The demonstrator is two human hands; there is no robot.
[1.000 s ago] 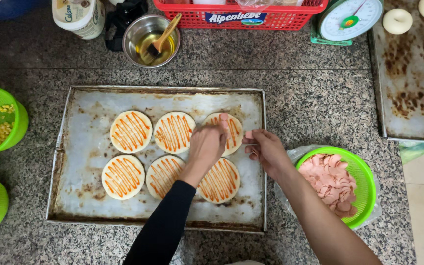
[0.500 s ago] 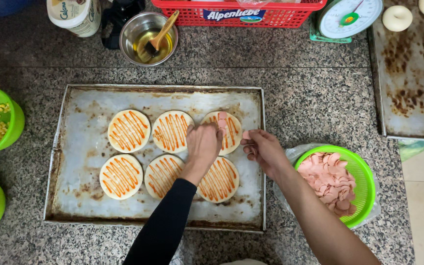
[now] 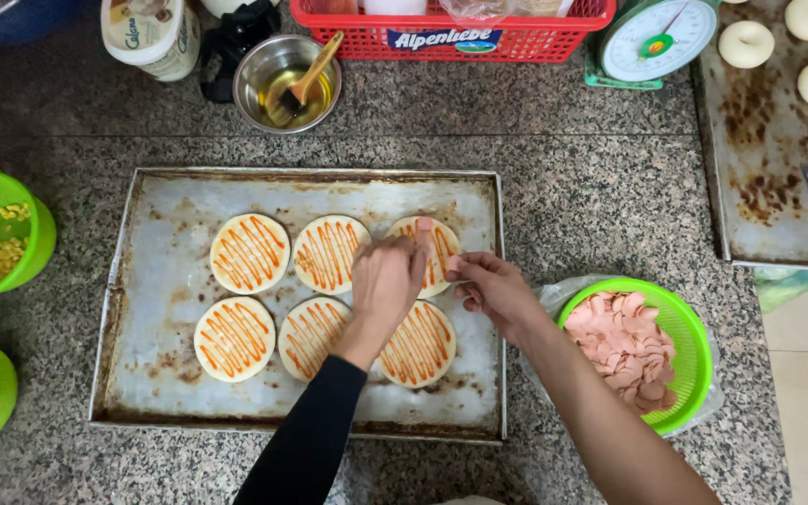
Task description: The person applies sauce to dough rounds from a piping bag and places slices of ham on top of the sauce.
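A speckled granite counter point(image 3: 563, 187) bears a worn baking tray point(image 3: 142, 374) with 6 sauce-striped dough rounds. At far left lies a white tub point(image 3: 156, 37) with a green label; farther right, a red basket point(image 3: 451, 23) carries a blue-and-white label. The left hand point(image 3: 385, 281), fingers pressed together, pins a pink sausage slice point(image 3: 424, 225) onto the far-right dough round point(image 3: 427, 251). The right hand point(image 3: 493, 290) pinches another slice just beside that round.
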